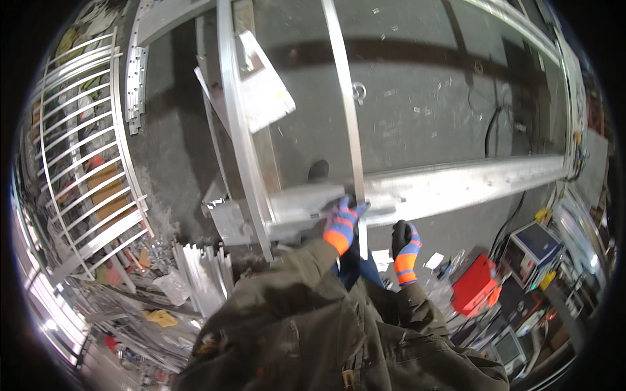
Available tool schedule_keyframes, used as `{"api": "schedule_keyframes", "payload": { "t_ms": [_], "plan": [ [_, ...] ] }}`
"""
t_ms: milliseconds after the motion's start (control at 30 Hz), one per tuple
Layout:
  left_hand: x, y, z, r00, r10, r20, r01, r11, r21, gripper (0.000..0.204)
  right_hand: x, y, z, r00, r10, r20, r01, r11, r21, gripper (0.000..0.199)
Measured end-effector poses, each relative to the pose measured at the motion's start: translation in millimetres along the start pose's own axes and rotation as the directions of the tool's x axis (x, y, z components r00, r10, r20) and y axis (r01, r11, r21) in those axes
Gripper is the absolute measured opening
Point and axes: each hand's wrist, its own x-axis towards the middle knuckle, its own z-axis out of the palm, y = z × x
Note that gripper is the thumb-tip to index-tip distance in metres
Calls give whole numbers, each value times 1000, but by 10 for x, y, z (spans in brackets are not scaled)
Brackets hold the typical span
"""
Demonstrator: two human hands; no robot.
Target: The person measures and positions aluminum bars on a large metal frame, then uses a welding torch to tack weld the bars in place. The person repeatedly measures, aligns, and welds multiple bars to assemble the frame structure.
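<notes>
My left hand [342, 225], in a blue and orange work glove, is closed at a narrow silver metal bar [345, 98], its fingers crossing it. That bar runs away from me and lies across a wide silver metal beam [450, 189]. Just right of the bar's near end is my right hand [405, 246], gloved alike with black at the fingers. Its fingers are curled, and what they hold, if anything, is hidden. A second, thicker metal bar [238, 124] crosses the beam to the left.
Papers [267, 98] lie beside the thicker bar. A white barred metal frame [85, 150] stands at the far left, above scrap and a bundle of metal strips [205, 270]. To the right are a red case [476, 285], a blue-topped box [536, 246] and dark cables [490, 133].
</notes>
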Motion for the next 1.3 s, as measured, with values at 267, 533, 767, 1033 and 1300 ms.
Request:
{"api": "schedule_keyframes", "payload": {
  "t_ms": [267, 533, 767, 1033, 1300],
  "plan": [
    [116, -70, -106, 992, 106, 68, -111, 991, 71, 83, -816, 1045, 705, 951, 61, 302, -29, 994, -110, 49],
    [82, -295, -145, 958, 232, -169, -252, 961, -113, 54, -359, 736, 1054, 982, -163, 97, 187, 921, -342, 31],
    [-672, -1573, -742, 197, -232, -953, 351, 924, -152, 79, -602, 2375, 870, 996, 36, 88, -56, 968, 245, 39],
    [-536, -2617, -526, 587, -646, -489, -206, 465, -861, 37, -1695, 3983, -796, 969, -117, -217, 127, 991, 37, 19],
    [-832, 783, 2036, 925, -371, -84, -258, -448, -856, 41, -1275, 2229, -2433, 996, -89, -7, 68, 699, 711, 41]
  ]
}}
